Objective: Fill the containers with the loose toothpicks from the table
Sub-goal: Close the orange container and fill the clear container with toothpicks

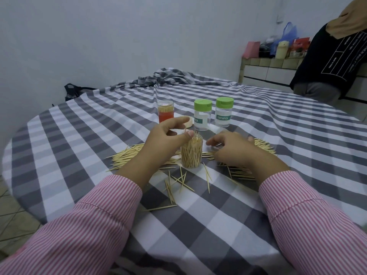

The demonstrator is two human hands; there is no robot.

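Resting on a grey-and-white checked tablecloth (218,225), a clear open cylindrical container (191,153) stands upright, nearly full of pale wooden toothpicks. The left hand (168,133) hovers at its rim, thumb and fingers curled around what looks like a single toothpick, though the pinch is hard to make out. The right hand (232,147), just right of the container, curls its fingers over the loose toothpicks (127,155) scattered around and in front of the container. Behind the container stand three more: one clear tube with a red label (165,111) holding toothpicks, and two clear green-lidded jars (202,115), both closed. A small round lid (188,122) lies behind the left hand.
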